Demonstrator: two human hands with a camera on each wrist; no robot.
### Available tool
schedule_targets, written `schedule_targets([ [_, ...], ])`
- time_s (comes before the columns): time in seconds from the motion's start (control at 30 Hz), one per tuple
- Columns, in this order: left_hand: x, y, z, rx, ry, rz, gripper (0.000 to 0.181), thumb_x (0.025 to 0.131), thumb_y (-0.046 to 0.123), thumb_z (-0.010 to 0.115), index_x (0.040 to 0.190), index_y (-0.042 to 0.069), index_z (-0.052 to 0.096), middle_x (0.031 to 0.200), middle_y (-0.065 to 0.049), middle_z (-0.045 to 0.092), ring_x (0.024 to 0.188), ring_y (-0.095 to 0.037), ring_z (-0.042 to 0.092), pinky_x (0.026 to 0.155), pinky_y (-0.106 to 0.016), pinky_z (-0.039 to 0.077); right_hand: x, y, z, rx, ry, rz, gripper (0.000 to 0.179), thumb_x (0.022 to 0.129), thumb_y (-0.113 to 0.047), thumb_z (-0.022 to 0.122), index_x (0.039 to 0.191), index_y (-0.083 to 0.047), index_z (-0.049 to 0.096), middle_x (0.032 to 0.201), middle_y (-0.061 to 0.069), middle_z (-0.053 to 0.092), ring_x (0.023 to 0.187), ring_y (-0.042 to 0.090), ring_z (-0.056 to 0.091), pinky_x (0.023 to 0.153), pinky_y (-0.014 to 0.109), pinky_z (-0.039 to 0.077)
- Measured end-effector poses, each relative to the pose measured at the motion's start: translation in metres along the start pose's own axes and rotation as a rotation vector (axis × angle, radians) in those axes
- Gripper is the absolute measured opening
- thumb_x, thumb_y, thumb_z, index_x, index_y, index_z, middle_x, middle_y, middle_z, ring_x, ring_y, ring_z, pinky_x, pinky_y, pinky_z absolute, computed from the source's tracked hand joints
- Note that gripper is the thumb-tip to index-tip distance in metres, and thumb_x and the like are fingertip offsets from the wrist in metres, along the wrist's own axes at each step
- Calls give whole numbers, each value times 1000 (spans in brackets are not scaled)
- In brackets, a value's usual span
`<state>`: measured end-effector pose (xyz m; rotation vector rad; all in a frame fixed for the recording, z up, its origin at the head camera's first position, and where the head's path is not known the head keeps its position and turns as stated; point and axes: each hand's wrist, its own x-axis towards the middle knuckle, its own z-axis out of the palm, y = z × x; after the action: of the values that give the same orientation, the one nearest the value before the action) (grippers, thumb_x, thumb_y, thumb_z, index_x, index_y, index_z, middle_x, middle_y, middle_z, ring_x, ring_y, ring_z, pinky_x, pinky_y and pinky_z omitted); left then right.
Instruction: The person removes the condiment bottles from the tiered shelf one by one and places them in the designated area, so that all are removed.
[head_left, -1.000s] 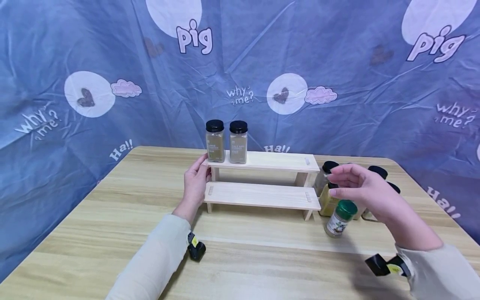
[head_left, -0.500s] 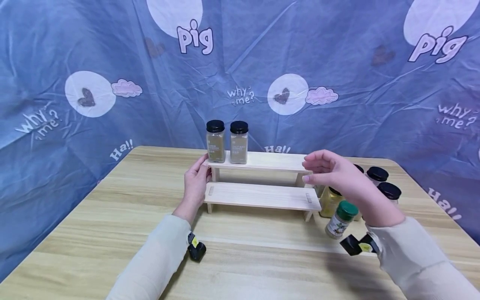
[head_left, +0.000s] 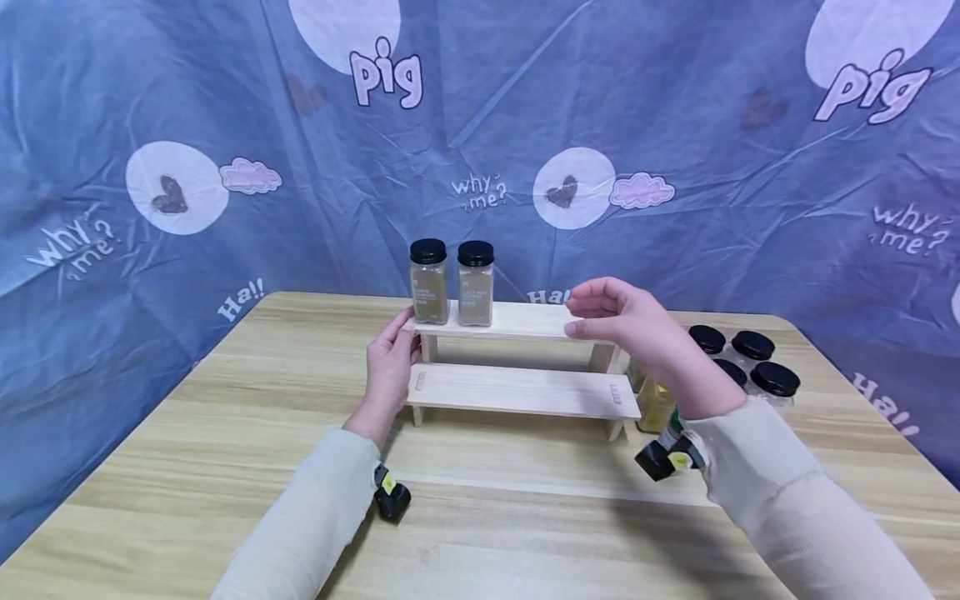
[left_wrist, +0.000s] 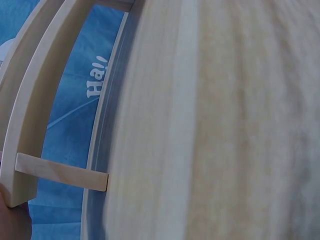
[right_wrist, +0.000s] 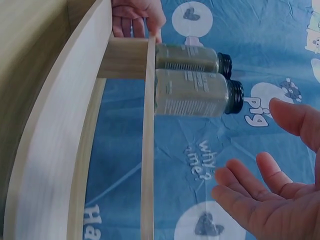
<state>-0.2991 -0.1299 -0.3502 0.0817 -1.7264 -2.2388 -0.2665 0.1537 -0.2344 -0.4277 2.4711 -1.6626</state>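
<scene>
My left hand [head_left: 388, 367] grips the left end of a two-tier wooden shelf rack [head_left: 525, 390], thumb and fingers around the upper tier's end. Two square glass spice jars with black lids, a left one [head_left: 431, 287] and a right one [head_left: 476, 289], stand upright side by side at the left of the top tier. Over the right half of that tier hovers my right hand [head_left: 630, 325], its fingers loosely bent and apart. The right wrist view shows nothing between the thumb and fingers of this right hand [right_wrist: 280, 195], apart from the jars.
Right of the rack stand several more black-lidded spice jars [head_left: 774, 381], partly hidden by my right arm. One yellow-filled jar [head_left: 655, 408] is close to the rack's right end. A green-lidded jar [head_left: 672, 429] is mostly covered by the wrist camera. A printed blue cloth [head_left: 495, 125] hangs behind the table.
My right hand has moved left, from above the group of jars to above the top tier, staying empty. The left hand and the two jars on the rack keep their places.
</scene>
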Motion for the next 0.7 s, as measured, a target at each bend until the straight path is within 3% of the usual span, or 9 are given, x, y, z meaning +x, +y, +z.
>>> schedule_targets([
  [0.43,1,-1,-1,7,6,-8,35,98,14,43,132,10,51,135,-15,50,117,-27,54,96,-30,47,32,-3,28,39,-1,16,53,79,-6,68,126,3,43,130,21,49,122,32,45,108,44,34],
  [0.7,3,-2,-1,6,4,-11,36,98,14,42,132,10,51,135,-14,50,118,-26,53,97,-31,46,48,0,51,93,63,43,57,80,-5,69,130,0,42,133,18,48,124,30,43,103,42,40],
])
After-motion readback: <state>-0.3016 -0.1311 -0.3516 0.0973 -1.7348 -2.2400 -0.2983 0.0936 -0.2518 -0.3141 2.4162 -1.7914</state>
